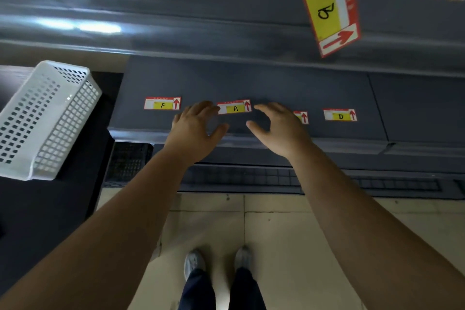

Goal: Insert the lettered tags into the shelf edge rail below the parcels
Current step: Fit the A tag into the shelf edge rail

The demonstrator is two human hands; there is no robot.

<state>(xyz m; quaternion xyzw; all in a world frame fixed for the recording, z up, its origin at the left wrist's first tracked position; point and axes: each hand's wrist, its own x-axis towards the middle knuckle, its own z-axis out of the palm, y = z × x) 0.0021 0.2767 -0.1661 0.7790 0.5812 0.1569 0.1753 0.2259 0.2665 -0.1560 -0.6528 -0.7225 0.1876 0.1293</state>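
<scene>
Open and empty, the left hand [195,128] and right hand [279,128] reach over a dark grey shelf [251,78] above beige tiles [276,234].

I note a white perforated basket [45,118] at far left, tilted; beige floor tiles [276,229] below (grout lines visible); a dark grille [241,178] just above them.
</scene>
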